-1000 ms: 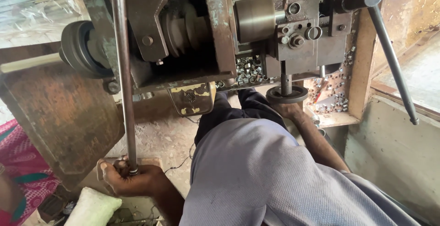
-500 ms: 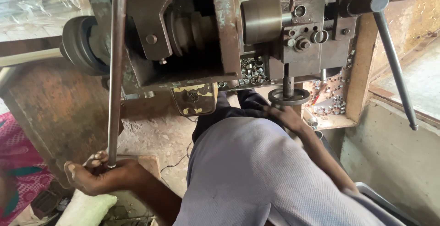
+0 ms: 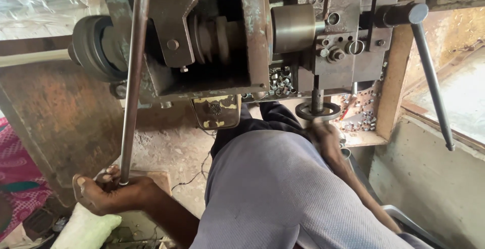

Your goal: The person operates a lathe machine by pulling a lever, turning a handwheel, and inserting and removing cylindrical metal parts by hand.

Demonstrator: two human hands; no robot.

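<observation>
My left hand [image 3: 108, 194] is closed around the lower end of a long steel lever rod [image 3: 132, 77]. The rod runs up to the top of an old, greasy lathe-like machine [image 3: 217, 42]. My right hand [image 3: 324, 137] reaches past my grey-clothed knee [image 3: 273, 193] and grips the near rim of a small round handwheel [image 3: 317, 111] under the machine's tool block. A smooth steel cylinder [image 3: 293, 28] sticks out of the machine just above that wheel.
A second lever [image 3: 432, 80] hangs down at the right from a round hub. Several small metal rings lie heaped in the machine [image 3: 281, 80] and on the wooden ledge [image 3: 361, 118]. A rusty panel [image 3: 55, 122] stands left, above a pale sack [image 3: 86, 230].
My left hand has swung the rod's lower end to the left, most of it in the first half second. My right hand has stayed at the handwheel.
</observation>
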